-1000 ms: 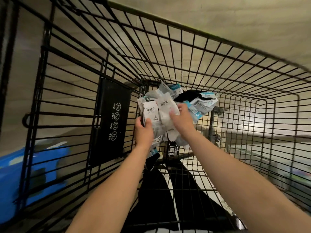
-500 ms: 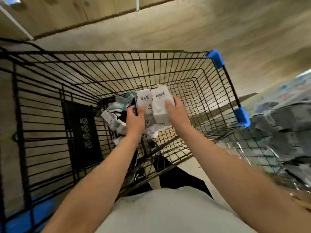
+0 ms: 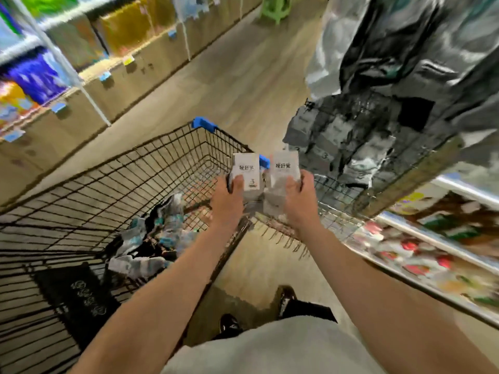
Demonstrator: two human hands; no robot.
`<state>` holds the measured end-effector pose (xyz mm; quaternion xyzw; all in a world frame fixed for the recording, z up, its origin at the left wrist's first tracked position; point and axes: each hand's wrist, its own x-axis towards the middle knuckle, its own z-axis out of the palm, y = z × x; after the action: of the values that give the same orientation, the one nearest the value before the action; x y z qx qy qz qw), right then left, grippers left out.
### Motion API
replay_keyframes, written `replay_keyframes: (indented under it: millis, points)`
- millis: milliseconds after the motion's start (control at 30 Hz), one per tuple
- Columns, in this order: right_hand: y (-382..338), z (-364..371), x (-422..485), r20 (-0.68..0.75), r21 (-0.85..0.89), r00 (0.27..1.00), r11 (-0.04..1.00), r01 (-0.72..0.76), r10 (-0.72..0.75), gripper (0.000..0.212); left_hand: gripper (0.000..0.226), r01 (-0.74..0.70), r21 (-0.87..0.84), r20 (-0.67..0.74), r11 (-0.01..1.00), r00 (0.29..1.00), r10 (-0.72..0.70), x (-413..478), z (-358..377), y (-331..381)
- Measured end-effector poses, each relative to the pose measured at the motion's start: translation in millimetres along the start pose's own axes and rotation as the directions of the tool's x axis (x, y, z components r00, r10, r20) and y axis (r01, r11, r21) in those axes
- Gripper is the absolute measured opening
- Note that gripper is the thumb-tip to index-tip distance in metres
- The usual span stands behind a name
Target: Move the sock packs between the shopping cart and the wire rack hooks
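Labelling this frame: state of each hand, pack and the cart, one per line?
Left hand: grips the left pack, thumb on its front.
Right hand: grips the right pack.
Left pack: upright, held above the cart's right edge.
Right pack: upright, held beside the left pack, just past the edge.
Cart: holds a loose pile of packs.
Pile: jumbled near the cart's near end.

**Wire, plastic and glossy film**

The cart (image 3: pixel 113 184) is black-coated metal wire with smooth blue plastic corner caps (image 3: pixel 203 122). The two packs (image 3: pixel 247 171) have matt white paper labels over shiny clear film. The floor (image 3: pixel 243 76) looks like matt wood-grain. The hanging packets (image 3: pixel 351 147) show glossy, crinkled plastic.
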<state>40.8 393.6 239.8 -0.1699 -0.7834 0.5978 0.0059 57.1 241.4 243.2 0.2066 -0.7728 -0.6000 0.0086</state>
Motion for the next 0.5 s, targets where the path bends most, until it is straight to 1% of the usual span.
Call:
replay_keyframes:
  millis: [67,100,167,233,333,433,500]
  points:
    - [8.4,-38.9,5.4,-0.048,0.022,0.999,1.000,-0.012,0.013,0.015,0.018,-0.037,0.071,0.074,0.997,0.997,0.031,-8.1,36.1,8.8]
    - [13.4,-57.9,8.2,-0.065,0.045,0.998,0.999,-0.024,0.026,0.012,0.021,-0.049,0.098,0.106,0.994,0.994,0.038,-12.6,54.9,12.3]
    - [27.9,-94.1,15.6,-0.066,0.091,0.996,0.994,-0.060,0.066,0.014,0.029,-0.063,0.132,0.149,0.989,0.988,0.043,-21.3,94.1,15.9]
    - [44.3,-130.6,21.8,-0.067,0.103,0.993,0.991,-0.087,0.095,0.022,0.034,-0.091,0.149,0.168,0.985,0.984,0.065,-32.3,133.3,19.4]
    - [67.3,-181.7,33.2,-0.108,0.175,0.991,0.983,-0.060,0.080,0.026,0.034,-0.089,0.162,0.228,0.983,0.972,0.051,-51.7,188.3,24.8]
    - [86.0,-222.2,50.7,-0.135,0.155,0.988,0.987,-0.049,0.070,0.020,0.046,-0.059,0.116,0.255,0.991,0.966,0.028,-61.8,236.0,24.8]
    - [94.6,-245.2,63.8,-0.160,0.126,0.984,0.990,-0.059,0.079,0.020,0.046,-0.046,0.099,0.280,0.994,0.960,0.017,-65.4,261.6,24.9]
